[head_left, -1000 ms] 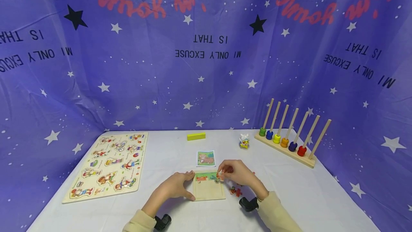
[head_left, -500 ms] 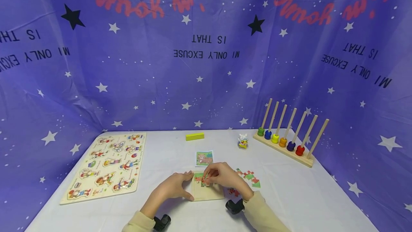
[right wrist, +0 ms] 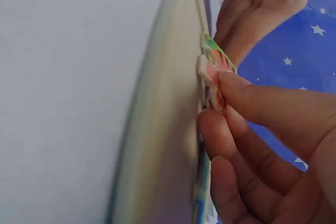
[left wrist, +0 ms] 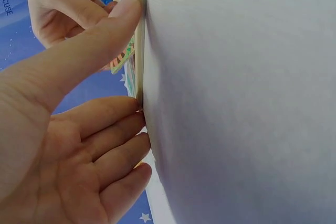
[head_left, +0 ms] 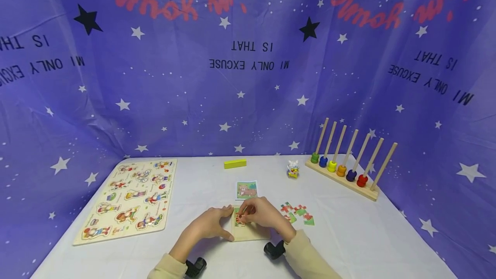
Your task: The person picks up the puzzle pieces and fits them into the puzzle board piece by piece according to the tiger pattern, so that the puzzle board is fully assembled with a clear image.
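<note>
A shallow wooden puzzle tray (head_left: 251,235) lies in front of me, with some jigsaw pieces along its far side, partly covered by my right hand. My left hand (head_left: 211,223) rests at the tray's left edge, thumb near the front corner and fingers near the back one; in the left wrist view its fingers (left wrist: 113,156) look fairly straight. Over the tray's left part, my right hand (head_left: 261,212) pinches a red-and-green jigsaw piece (right wrist: 214,74) between thumb and fingers. Whether that piece touches the tray floor I cannot tell.
Several loose jigsaw pieces (head_left: 308,218) lie right of the tray. Behind it are a picture card (head_left: 246,189) and a yellow block (head_left: 235,164). A large peg puzzle board (head_left: 128,201) lies left. A small figurine (head_left: 293,169) and a bead rack (head_left: 342,178) stand at back right.
My right hand has moved left with the jigsaw piece, from the tray's right edge to its left part. The loose pieces on the right are now uncovered. My left hand has stayed put.
</note>
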A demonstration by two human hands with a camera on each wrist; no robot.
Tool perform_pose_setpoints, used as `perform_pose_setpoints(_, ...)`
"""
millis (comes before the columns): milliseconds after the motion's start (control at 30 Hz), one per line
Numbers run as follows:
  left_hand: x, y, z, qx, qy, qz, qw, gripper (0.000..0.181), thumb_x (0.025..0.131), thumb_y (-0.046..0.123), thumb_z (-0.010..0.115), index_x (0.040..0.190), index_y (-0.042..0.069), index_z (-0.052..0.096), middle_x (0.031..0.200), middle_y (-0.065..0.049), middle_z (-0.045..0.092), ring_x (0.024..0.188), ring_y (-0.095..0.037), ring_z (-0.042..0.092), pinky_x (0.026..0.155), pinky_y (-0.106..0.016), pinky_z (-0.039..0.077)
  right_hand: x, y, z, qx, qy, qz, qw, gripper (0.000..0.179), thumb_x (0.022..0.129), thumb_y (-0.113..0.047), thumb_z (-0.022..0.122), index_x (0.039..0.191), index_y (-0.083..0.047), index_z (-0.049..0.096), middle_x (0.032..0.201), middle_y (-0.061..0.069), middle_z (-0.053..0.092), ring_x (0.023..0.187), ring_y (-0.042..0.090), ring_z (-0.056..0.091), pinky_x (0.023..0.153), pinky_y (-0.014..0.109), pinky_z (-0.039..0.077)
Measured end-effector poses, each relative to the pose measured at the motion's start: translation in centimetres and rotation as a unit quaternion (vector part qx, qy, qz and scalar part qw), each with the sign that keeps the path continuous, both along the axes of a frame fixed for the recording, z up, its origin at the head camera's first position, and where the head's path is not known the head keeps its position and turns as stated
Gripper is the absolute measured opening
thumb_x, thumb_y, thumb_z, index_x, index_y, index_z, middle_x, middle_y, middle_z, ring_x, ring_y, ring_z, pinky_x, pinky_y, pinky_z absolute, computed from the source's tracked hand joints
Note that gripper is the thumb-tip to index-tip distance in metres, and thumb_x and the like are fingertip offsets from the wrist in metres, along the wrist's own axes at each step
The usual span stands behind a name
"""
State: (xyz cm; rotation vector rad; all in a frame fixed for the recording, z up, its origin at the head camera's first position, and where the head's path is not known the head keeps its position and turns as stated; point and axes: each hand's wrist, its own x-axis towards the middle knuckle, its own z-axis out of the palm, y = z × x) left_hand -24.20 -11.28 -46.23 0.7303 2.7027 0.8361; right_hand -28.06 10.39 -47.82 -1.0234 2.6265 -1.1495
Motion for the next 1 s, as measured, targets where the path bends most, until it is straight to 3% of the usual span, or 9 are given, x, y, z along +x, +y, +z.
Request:
perform_pose_setpoints(467, -0.06, 0.04, -0.05, -0.003, 0.005, -0.002, 1.0000, 0.086, 0.066, 0.033, 0.087, 0.134, -0.006, 0.051, 0.142, -0.021, 0.047, 0.130, -0.041, 0.043, 0.108, -0.056, 0.032, 0.27, -0.19, -0.07, 0.001, 0.023, 0.002, 0.9997, 0.008, 0.082, -0.008, 0.076, 0.090, -0.011, 0.075, 0.078, -0.005, 0.069, 0.053, -0.001, 0.044, 0.049, 0.015, 0.039)
perform_pose_setpoints(767, -0.06, 0.01, -0.04, 0.001, 0.001, -0.002, 1.0000, 0.087, 0.066, 0.033, 0.087, 0.135, -0.005, 0.051, 0.142, -0.020, 0.047, 0.130, -0.042, 0.043, 0.108, -0.057, 0.032, 0.20, -0.30, -0.22, 0.014, 0.011, 0.033, 0.9993, 0.020, 0.079, -0.006, 0.079, 0.098, -0.008, 0.075, 0.090, -0.003, 0.070, 0.070, -0.001, 0.057, 0.065, 0.016, 0.051)
perform_pose_setpoints(1000, -0.05, 0.00, -0.20, 0.002, 0.004, -0.004, 1.0000, 0.087, 0.066, 0.033, 0.087, 0.135, -0.005, 0.051, 0.142, -0.020, 0.047, 0.130, -0.042, 0.043, 0.108, -0.057, 0.032, 0.24, -0.40, -0.29, 0.028, 0.014, 0.028, 0.9991, 0.020, 0.078, -0.006, 0.080, 0.097, -0.010, 0.076, 0.085, -0.006, 0.066, 0.072, 0.001, 0.057, 0.065, 0.016, 0.050)
